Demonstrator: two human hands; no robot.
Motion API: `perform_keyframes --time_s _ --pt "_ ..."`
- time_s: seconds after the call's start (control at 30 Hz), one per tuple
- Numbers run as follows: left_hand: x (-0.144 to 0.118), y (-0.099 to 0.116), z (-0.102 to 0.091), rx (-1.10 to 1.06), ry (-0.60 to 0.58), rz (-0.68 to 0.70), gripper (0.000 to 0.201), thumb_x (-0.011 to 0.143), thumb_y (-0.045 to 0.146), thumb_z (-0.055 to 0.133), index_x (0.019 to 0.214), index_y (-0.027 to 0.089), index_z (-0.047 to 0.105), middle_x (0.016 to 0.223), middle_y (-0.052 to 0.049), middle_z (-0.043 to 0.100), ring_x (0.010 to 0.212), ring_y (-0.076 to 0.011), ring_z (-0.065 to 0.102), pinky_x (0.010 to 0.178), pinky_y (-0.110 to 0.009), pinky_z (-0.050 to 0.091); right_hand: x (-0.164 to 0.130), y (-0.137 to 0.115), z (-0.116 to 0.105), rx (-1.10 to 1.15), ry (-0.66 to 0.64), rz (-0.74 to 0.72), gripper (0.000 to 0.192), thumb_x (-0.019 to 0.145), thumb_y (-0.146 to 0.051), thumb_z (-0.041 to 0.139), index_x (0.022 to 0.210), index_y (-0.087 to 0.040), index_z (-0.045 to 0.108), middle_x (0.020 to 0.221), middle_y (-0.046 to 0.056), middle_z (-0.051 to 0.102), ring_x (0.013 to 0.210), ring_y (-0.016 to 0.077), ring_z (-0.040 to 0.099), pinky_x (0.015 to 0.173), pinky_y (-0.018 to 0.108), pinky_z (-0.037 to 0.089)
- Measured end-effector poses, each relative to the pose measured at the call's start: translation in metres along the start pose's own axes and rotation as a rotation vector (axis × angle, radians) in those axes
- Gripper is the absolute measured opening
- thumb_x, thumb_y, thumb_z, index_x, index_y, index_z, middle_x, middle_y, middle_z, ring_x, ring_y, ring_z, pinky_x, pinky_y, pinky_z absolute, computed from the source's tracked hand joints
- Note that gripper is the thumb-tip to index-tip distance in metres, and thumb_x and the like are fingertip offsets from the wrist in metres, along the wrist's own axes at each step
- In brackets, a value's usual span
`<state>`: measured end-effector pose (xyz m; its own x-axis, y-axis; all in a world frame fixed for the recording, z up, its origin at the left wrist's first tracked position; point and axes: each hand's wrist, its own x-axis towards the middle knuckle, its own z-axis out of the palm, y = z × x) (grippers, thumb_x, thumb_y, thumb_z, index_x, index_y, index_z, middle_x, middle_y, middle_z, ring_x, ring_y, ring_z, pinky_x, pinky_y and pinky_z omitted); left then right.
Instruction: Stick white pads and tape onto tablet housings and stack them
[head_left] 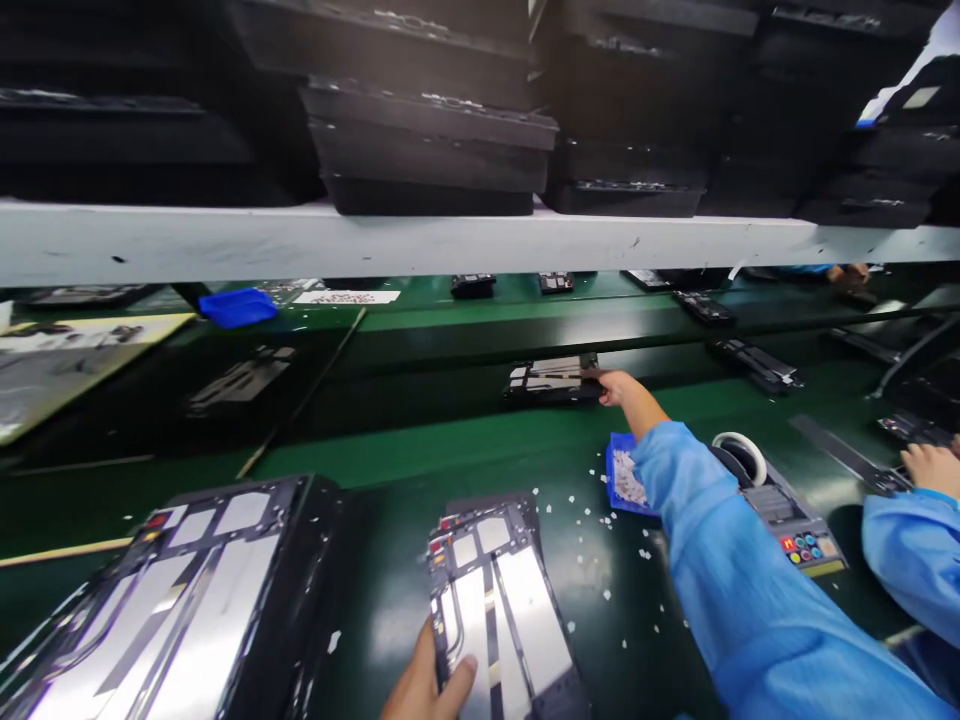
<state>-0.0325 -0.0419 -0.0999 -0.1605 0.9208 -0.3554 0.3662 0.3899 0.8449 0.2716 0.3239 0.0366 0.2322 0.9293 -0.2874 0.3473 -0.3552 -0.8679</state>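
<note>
My left hand [429, 682] grips the near left corner of a dark device frame with silvery panels [501, 600], which lies on the green bench in front of me. My right hand [616, 386], at the end of a blue sleeve, stretches far forward and holds the right edge of another black device frame [551, 378] on the dark conveyor belt. A larger stack of similar frames [187, 600] sits at my near left.
A blue tray of small white bits [624, 478] lies under my right forearm, with white scraps scattered around. A tape dispenser [772, 490] stands to the right. Another person's hand and blue sleeve [919, 520] work at the far right. A white shelf [450, 240] carries black trays overhead.
</note>
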Motion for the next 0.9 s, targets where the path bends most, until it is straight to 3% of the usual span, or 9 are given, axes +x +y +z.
perform_keyframes --time_s 0.13,0.23,0.37,0.47,0.53,0.63,0.7,0.8,0.9 --pt "-0.010 0.030 0.006 0.241 -0.029 0.038 0.069 0.080 0.052 0.062 0.142 0.021 0.058 0.126 -0.016 0.072 0.123 -0.0394 0.066 0.109 -0.050 0.050 -0.067 0.011 0.005 0.188 -0.090 0.050 0.028 0.103 -0.039 0.060 0.115 -0.015 0.066 0.101 0.007 0.070 0.079 0.0159 0.067 0.067 0.030 0.058" --pt "-0.016 0.037 0.014 0.358 0.032 0.115 0.064 0.087 0.049 0.055 0.143 0.018 0.059 0.116 -0.017 0.069 0.118 -0.0378 0.065 0.106 -0.051 0.049 -0.154 0.057 0.003 0.293 -0.139 0.056 0.030 0.098 -0.047 0.061 0.099 -0.017 0.067 0.077 0.004 0.066 0.058 0.0145 0.057 0.045 0.024 0.043" --pt "-0.017 0.021 0.026 0.120 0.088 0.203 0.059 0.093 0.052 0.045 0.139 0.017 0.061 0.135 -0.017 0.063 0.133 -0.0327 0.057 0.120 -0.049 0.038 -0.276 0.141 0.010 0.646 -0.226 0.050 0.045 0.077 -0.063 0.076 0.102 -0.025 0.069 0.084 0.007 0.072 0.066 0.0229 0.063 0.048 0.031 0.046" --pt "-0.015 0.015 0.033 -0.130 0.126 0.198 0.058 0.095 0.058 0.045 0.131 0.018 0.066 0.144 -0.016 0.061 0.146 -0.0307 0.047 0.127 -0.046 0.029 -0.337 0.191 0.030 0.638 -0.246 0.112 0.057 0.073 -0.078 0.073 0.101 -0.029 0.069 0.089 0.008 0.073 0.065 0.0229 0.061 0.049 0.032 0.045" --pt "-0.009 0.020 0.032 -0.237 0.130 0.188 0.054 0.095 0.059 0.048 0.127 0.020 0.068 0.142 -0.015 0.064 0.147 -0.0303 0.046 0.127 -0.044 0.029 -0.363 0.214 0.038 0.521 -0.428 0.110 0.067 0.070 -0.088 0.067 0.099 -0.028 0.070 0.085 0.007 0.072 0.058 0.0194 0.057 0.047 0.030 0.041" --pt "0.005 0.034 0.024 -0.213 0.119 0.178 0.050 0.092 0.052 0.055 0.129 0.020 0.068 0.142 -0.014 0.065 0.143 -0.0331 0.050 0.125 -0.048 0.032 -0.382 0.231 0.023 0.192 -0.892 -0.057 0.066 0.074 -0.086 0.066 0.094 -0.025 0.075 0.077 0.005 0.070 0.061 0.0182 0.061 0.055 0.029 0.048" --pt "0.013 0.038 0.020 -0.130 0.104 0.197 0.053 0.088 0.045 0.058 0.133 0.018 0.066 0.145 -0.015 0.063 0.142 -0.0352 0.050 0.124 -0.051 0.031 -0.377 0.228 0.000 0.040 -0.967 -0.197 0.053 0.084 -0.075 0.065 0.095 -0.024 0.079 0.081 0.005 0.073 0.077 0.0216 0.068 0.075 0.033 0.055" --pt "0.017 0.035 0.026 -0.113 0.091 0.206 0.069 0.088 0.043 0.059 0.150 0.015 0.052 0.155 -0.017 0.054 0.148 -0.0348 0.044 0.126 -0.049 0.028 -0.340 0.215 -0.023 0.070 -0.575 -0.255 0.049 0.095 -0.068 0.055 0.110 -0.027 0.079 0.109 0.009 0.076 0.108 0.0278 0.068 0.103 0.043 0.050" --pt "0.010 0.029 0.038 -0.223 0.081 0.140 0.093 0.089 0.045 0.061 0.166 0.014 0.020 0.169 -0.017 0.035 0.154 -0.0331 0.036 0.127 -0.047 0.027 -0.298 0.212 -0.005 0.183 -0.290 -0.192 0.076 0.089 -0.079 0.053 0.144 -0.027 0.061 0.149 0.014 0.059 0.140 0.0332 0.052 0.119 0.052 0.038"
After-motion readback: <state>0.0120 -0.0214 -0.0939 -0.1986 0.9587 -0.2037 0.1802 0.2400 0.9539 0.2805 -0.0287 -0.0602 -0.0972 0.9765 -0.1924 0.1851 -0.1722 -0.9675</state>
